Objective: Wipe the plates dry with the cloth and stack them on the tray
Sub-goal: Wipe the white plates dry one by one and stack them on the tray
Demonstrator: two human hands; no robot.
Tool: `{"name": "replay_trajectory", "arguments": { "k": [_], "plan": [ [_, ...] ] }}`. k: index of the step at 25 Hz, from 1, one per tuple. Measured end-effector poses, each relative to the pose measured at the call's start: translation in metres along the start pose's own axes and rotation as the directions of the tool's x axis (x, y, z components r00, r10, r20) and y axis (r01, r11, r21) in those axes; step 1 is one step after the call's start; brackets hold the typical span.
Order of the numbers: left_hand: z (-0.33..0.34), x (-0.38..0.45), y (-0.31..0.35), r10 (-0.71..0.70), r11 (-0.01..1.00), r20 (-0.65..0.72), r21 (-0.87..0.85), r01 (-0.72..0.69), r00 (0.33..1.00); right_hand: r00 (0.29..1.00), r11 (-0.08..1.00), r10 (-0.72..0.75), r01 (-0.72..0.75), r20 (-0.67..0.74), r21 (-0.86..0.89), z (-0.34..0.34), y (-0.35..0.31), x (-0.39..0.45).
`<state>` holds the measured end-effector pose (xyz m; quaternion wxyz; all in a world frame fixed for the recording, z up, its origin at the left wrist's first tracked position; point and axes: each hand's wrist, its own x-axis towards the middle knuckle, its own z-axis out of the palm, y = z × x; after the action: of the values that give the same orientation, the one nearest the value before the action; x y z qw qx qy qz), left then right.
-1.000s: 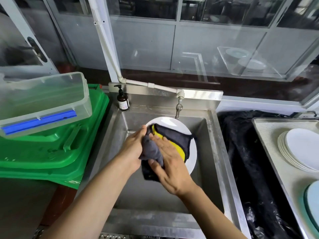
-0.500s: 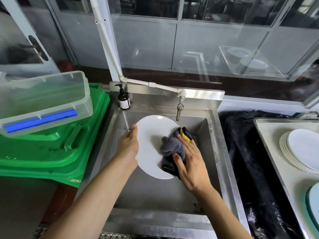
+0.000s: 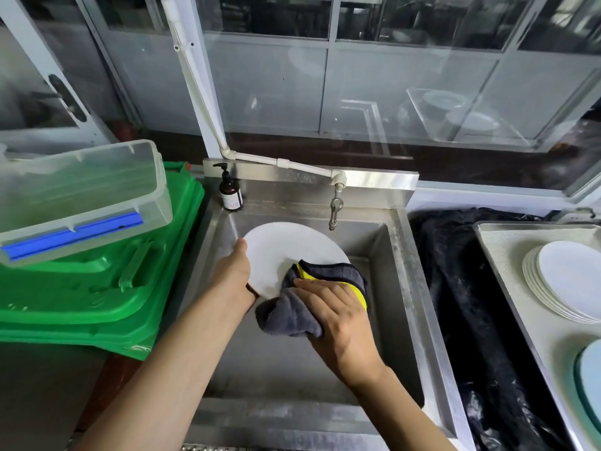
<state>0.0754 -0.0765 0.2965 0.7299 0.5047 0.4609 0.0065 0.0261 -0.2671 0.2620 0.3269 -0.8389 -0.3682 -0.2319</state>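
The left hand (image 3: 234, 278) grips the left edge of the white plate (image 3: 282, 252) with the thumb on its face, and I think it holds the plate tilted over the steel sink (image 3: 395, 288) so that drips fall into the basin. The right hand (image 3: 338, 320) presses the grey and yellow cloth (image 3: 320, 288) on the plate's lower right part, fingers nearly straight and spread over the fabric, probably to rub a wide area. Far right, the tray (image 3: 507, 252) carries a stack of dry plates (image 3: 566, 279), placed near for easy stacking.
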Motion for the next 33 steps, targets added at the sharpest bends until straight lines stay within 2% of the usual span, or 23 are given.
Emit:
{"name": "replay_trajectory", "arguments": {
  "k": [1,2,3,4,5,6,8,9,10,14,17,20,23,26,29,33],
  "plan": [
    [0.000,-0.003,0.004,-0.024,0.994,0.063,-0.103,0.030,0.998,0.998,0.997,0.057,-0.056,-0.024,0.050,-0.002,0.002,0.002],
    [-0.001,-0.006,0.008,-0.037,0.987,0.125,-0.153,0.056,0.991,0.980,0.973,0.192,-0.184,-0.046,0.142,-0.005,0.004,0.004],
    [-0.004,-0.008,0.010,-0.036,0.990,0.166,-0.128,0.057,0.986,0.924,0.894,0.381,-0.356,-0.043,0.274,-0.008,0.005,0.008],
    [-0.005,-0.007,0.009,-0.012,0.998,0.183,-0.064,0.024,0.983,0.822,0.740,0.569,-0.520,0.016,0.427,-0.011,0.008,0.012],
    [-0.005,-0.005,0.006,0.058,0.998,0.166,0.025,-0.063,0.984,0.713,0.569,0.697,-0.614,0.074,0.548,-0.014,0.013,0.016],
    [-0.007,-0.001,0.002,0.161,0.976,0.130,0.125,-0.177,0.978,0.634,0.437,0.766,-0.639,0.110,0.633,-0.019,0.019,0.020],
    [-0.013,0.007,-0.006,0.337,0.877,0.130,0.317,-0.361,0.933,0.566,0.290,0.812,-0.602,0.142,0.744,-0.029,0.028,0.025],
    [-0.015,0.010,-0.011,0.357,0.842,0.169,0.369,-0.395,0.919,0.564,0.243,0.810,-0.573,0.162,0.783,-0.034,0.030,0.028],
    [-0.017,0.012,-0.015,0.333,0.850,0.214,0.354,-0.391,0.918,0.561,0.204,0.808,-0.549,0.177,0.810,-0.038,0.032,0.029],
    [-0.021,0.013,-0.023,0.214,0.968,0.319,0.055,-0.244,0.923,0.492,0.125,0.849,-0.540,0.192,0.832,-0.037,0.042,0.026],
    [-0.026,0.005,-0.018,0.223,0.974,0.384,-0.129,-0.187,0.896,0.398,0.071,0.897,-0.559,0.192,0.826,-0.036,0.046,0.022],
    [-0.024,-0.006,-0.013,0.206,0.975,0.489,-0.180,-0.134,0.847,0.323,0.007,0.920,-0.582,0.223,0.813,-0.033,0.046,0.019],
    [-0.017,-0.016,-0.010,0.164,0.982,0.537,-0.169,-0.085,0.828,0.285,0.002,0.932,-0.622,0.224,0.783,-0.025,0.043,0.013],
    [-0.013,-0.021,-0.006,0.167,0.984,0.575,-0.153,-0.095,0.801,0.275,0.158,0.959,-0.701,0.060,0.695,-0.021,0.040,0.014],
    [-0.011,-0.029,-0.003,0.156,0.988,0.618,-0.091,-0.127,0.771,0.360,0.323,0.929,-0.686,-0.082,0.651,-0.026,0.042,0.026],
    [-0.012,-0.037,0.000,0.159,0.985,0.649,-0.052,-0.165,0.744,0.569,0.551,0.811,-0.670,-0.133,0.498,-0.032,0.054,0.043]
  ]
}}
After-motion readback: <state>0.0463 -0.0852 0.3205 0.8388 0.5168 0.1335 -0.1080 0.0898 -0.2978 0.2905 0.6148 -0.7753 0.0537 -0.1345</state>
